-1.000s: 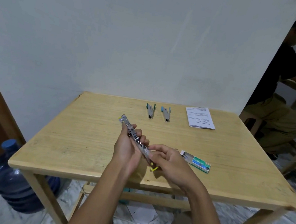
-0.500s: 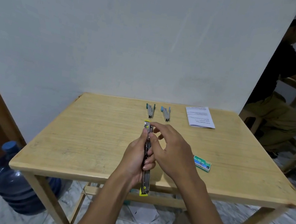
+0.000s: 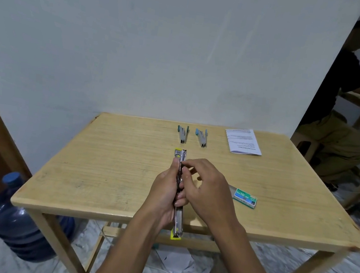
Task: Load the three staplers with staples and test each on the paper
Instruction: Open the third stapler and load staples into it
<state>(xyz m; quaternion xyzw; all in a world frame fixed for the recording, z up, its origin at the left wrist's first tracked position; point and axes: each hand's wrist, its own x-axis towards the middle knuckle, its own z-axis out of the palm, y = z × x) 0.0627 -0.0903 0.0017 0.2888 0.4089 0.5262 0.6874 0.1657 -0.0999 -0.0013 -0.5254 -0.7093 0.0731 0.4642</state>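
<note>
2 hands together above the near half of the table. Left hand wrapped round the middle of the yellow stapler, fingers curled over it from the left. Right hand against it from the right, thumb and forefinger pinched on the far part of the metal arm. Whether on a strip of staples or on the bare rail, impossible to tell. Middle stretch of the stapler hidden under both hands.

Stapler opened out nearly straight, long axis running directly away from the body. Yellow-tipped near end out past the table's front edge, far end with its yellow and metal head pointing toward the wall.

Just right of the right hand, flat on the wood: green staple box, its left end behind the hand. Well beyond, near the back edge: green-handled stapler and blue-handled stapler side by side, metal noses toward the body, coloured ends apart in a V. Right of these, printed paper, text too small to read.

Below left, on the floor, blue water bottle. Far right, another person seated at a second table, blurred and cut by the frame edge.
</note>
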